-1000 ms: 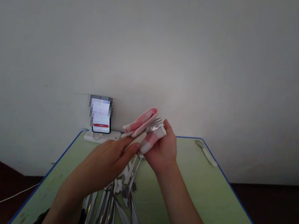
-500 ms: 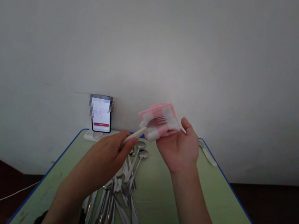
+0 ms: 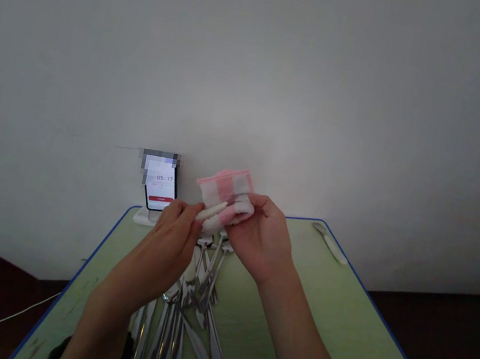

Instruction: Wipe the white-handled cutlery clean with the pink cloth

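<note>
My left hand (image 3: 178, 227) is closed around the pale handle of a fork (image 3: 212, 210). The fork's tines are hidden inside a folded pink-and-white cloth (image 3: 225, 188). My right hand (image 3: 263, 236) grips that cloth, thumb on top and fingers underneath, pressing it about the fork's head. Both hands are raised above the table, close together. Below them lies a heap of metal spoons and other cutlery (image 3: 205, 288), with several long handles (image 3: 167, 340) pointing toward me.
A phone (image 3: 161, 184) leans on a white stand (image 3: 145, 216) at the back left of the green table (image 3: 268, 333). One white-handled piece of cutlery (image 3: 330, 245) lies at the back right. The wall (image 3: 257, 83) rises just behind the table.
Both hands have shifted, the right hand moving left with the cloth. The cloth has folded over the fork's tines, which were visible before, and my right thumb has come down on it.
</note>
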`<state>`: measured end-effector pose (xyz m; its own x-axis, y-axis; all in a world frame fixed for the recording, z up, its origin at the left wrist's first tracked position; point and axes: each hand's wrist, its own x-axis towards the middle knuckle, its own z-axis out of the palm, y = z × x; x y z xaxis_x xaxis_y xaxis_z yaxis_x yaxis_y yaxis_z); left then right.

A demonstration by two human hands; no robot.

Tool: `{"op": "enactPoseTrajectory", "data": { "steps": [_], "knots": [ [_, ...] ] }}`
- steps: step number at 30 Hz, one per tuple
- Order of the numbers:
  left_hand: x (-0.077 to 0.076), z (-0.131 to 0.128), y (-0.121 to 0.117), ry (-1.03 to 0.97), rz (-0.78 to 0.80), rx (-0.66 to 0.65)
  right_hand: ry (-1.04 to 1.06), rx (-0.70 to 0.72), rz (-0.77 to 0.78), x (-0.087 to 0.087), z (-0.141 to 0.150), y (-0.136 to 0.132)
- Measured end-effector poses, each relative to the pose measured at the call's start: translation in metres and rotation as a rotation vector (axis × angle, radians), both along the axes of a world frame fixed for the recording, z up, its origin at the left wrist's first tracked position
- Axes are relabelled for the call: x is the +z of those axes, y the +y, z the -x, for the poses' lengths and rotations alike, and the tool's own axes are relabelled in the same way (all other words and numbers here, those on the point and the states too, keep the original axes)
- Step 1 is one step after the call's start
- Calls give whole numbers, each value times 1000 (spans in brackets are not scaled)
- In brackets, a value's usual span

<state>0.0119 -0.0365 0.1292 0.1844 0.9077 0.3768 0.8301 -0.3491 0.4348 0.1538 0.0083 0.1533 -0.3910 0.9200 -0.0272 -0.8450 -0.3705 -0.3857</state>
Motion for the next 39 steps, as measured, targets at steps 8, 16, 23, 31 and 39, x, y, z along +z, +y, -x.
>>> {"op": "enactPoseTrajectory", "data": {
  "steps": [8,16,23,31,39],
  "knots": [
    [4,8,3,11,23,-29,-167,-44,4,-8,-4,6],
    [8,13,-1,11,14,2,-454,44,-257,-21,-19,12],
    [13,12,-2,45,-75,11,-559,100,-370,-20,-29,13],
    [17,9,1,44,37,-15,-669,167,-481,-24,-35,16],
    [19,7,-1,23,30,-84,-702,254,-583,-28,-40,19]
  ]
}}
